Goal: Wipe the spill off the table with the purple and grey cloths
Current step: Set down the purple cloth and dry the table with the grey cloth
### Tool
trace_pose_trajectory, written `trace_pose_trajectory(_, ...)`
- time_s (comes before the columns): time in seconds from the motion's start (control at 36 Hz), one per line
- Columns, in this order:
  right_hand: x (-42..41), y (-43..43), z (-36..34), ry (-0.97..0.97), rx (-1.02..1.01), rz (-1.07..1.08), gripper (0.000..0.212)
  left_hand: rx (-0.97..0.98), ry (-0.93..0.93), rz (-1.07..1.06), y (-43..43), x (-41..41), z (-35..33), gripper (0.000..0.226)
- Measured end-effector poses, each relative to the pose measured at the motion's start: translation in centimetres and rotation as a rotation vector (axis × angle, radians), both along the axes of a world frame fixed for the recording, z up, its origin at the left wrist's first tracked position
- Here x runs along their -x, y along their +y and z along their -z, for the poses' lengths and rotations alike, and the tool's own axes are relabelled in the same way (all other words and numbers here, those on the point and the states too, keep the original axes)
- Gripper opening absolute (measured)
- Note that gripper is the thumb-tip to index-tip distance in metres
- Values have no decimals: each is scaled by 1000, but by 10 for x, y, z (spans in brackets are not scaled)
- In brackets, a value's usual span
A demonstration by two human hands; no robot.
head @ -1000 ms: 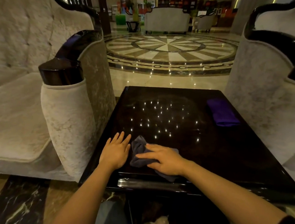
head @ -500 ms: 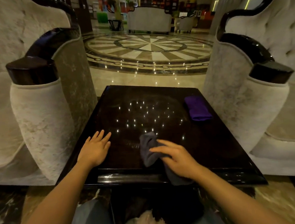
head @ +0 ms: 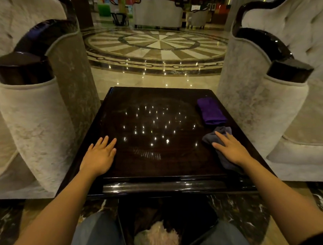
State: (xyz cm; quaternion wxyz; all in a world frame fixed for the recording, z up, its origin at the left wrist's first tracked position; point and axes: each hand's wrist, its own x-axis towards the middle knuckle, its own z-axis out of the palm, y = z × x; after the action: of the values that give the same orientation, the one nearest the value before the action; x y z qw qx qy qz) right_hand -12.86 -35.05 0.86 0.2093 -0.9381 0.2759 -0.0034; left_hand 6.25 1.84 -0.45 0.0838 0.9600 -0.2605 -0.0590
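Head view: my right hand (head: 230, 150) presses flat, ungripped, on the grey cloth (head: 219, 136) for wiping; left hand (head: 99, 158), open, steadies the worktop (head: 159, 167).

no writing, label, brand, number or sign can be read anywhere here. the glossy dark wooden desk (head: 158, 159) carries only pinpoint light reflections, the folded purple cloth (head: 211, 111) and crumpled grey cloth (head: 219, 133) bear no visible tags, and the distant background displays are too blurred to read.
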Motion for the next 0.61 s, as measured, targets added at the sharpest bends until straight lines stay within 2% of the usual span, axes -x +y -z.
trace_pose_trajectory(0.19,-38,29,1,13,11,-22,58,0,5,-4,1,2,0,48)
trace_pose_trajectory(0.61,-77,137,-10,55,-24,-459,57,-11,-5,12,3,0,5,48)
